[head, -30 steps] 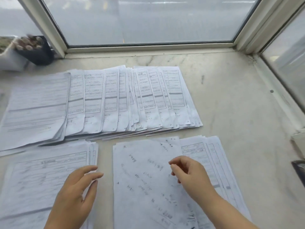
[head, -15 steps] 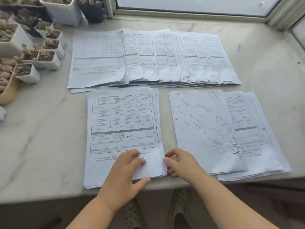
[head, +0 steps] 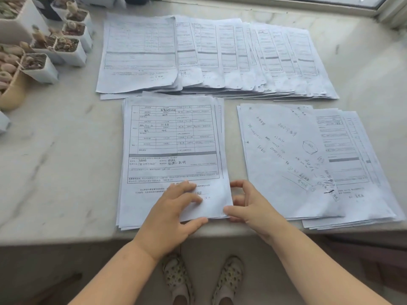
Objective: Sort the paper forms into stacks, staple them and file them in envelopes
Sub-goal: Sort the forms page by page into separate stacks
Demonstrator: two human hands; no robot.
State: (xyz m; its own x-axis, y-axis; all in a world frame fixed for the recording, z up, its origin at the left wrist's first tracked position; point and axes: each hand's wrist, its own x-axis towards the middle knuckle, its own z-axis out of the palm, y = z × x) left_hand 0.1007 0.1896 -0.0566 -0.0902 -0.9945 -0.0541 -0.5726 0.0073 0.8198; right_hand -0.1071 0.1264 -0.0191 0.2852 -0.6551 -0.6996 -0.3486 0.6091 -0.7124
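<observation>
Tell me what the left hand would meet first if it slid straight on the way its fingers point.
Likely nothing new: the left hand already lies on the middle form stack, whose sheet continues ahead toward the fanned forms.

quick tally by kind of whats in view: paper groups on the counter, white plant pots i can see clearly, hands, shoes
paper groups: 3 (fanned row, printed form stack, stack topped by a handwritten sheet)
white plant pots, clearly seen: about 6, for example this pot; others are cut off at the edge
hands: 2 (left hand, right hand)
shoes: 2 (one shoe)
total: about 13
</observation>
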